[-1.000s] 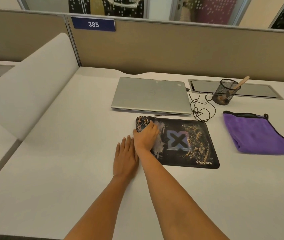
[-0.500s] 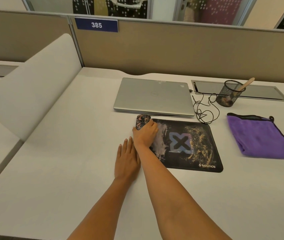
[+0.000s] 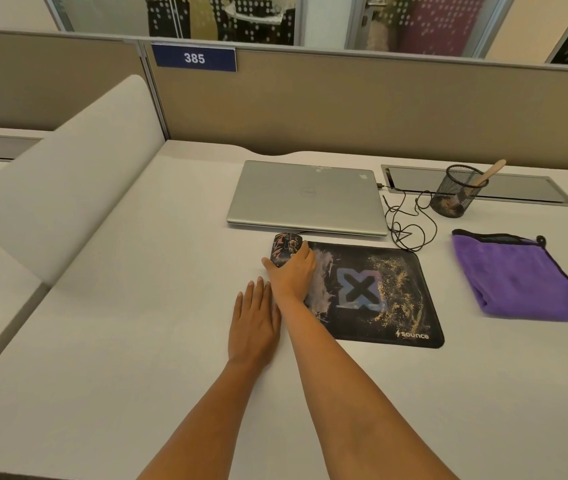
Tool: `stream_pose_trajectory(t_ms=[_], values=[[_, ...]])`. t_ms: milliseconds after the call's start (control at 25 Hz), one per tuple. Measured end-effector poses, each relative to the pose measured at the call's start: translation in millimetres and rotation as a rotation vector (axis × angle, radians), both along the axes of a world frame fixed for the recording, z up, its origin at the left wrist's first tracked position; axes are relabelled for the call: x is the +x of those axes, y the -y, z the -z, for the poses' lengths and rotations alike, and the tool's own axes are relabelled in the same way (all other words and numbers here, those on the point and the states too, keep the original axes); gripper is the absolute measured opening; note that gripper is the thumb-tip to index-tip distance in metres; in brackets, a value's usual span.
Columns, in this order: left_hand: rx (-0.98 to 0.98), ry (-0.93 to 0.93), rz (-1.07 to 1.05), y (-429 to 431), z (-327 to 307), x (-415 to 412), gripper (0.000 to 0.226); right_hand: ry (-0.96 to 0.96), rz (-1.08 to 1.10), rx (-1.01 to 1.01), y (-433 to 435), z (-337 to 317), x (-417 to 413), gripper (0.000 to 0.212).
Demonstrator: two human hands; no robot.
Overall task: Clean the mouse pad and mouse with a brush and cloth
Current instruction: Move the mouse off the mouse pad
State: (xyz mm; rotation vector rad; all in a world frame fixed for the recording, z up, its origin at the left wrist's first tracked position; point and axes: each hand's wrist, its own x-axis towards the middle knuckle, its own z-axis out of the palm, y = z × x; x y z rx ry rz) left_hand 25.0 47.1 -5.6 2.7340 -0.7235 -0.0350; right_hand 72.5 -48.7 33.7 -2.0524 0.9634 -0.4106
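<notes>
**Entry: desk cleaning, opening stage.**

**Hands**
- Right hand [image 3: 293,271]: fingers curled over the mouse [image 3: 285,247], thumb on its left side, a full grip.
- Left hand [image 3: 255,320]: flat on the desk [image 3: 137,341], fingers straight and close together, holding nothing. It lies just left of the pad [image 3: 397,306], beside the right wrist.

**Task things**
- Mouse: dark and patterned, at the pad's far left corner, seemingly partly off it onto the desk.
- Pad: black, with a blue X at centre and gold and whitish marks. Whether these are print or dirt cannot be told.
- Brush [image 3: 490,171]: only a wooden handle shows, tilted in a mesh cup [image 3: 455,195] at far right. It is taken to be the brush.
- Cloth [image 3: 518,275]: purple, folded, on the desk right of the pad, well apart from both hands.

**Progress, as judged**
- Done: no cleaning yet, and both tools lie unused.
- In hand: the grip on the mouse reads as clearing it off the pad.
- Left: fetch the brush, sweep pad and mouse, then wipe both with the cloth.

**Surface**
- The desk is pale grey and matte.
- A closed silver laptop [image 3: 307,199] sits just behind the pad.
- A black cable [image 3: 410,220] loops at the laptop's right.
- A recessed hatch [image 3: 535,192] lies behind the cup.

**Room**
- Open office.
- A tan partition [image 3: 345,109] runs along the desk's back, with a blue sign [image 3: 194,58] reading 385.
- A pale curved divider [image 3: 61,188] stands on the left.
- A glass wall [image 3: 327,19] lies beyond.
</notes>
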Motion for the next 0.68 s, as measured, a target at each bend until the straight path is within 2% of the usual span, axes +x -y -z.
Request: stream_pose_trajectory(t_ms=[80,160,280,440,680], values=[[-0.022,-0.007,-0.011,0,0,0,0.097,0.021,-0.010,0.014,1,-2,-1,0.095],[-0.035,-0.024,-0.018,1,-1,-1,0.089,0.050,-0.002,0.002,3,-6,-4,0.090],[-0.048,-0.019,-0.024,0,-5,-4,0.085,0.054,0.002,-0.051,15,-13,-12,0.075],[-0.104,0.060,-0.012,7,-11,-8,0.090,0.056,-0.014,-0.259,46,-21,-29,0.059],[-0.106,0.109,0.094,52,-30,-7,0.085,0.028,-0.013,-0.442,121,-33,-61,0.051]])
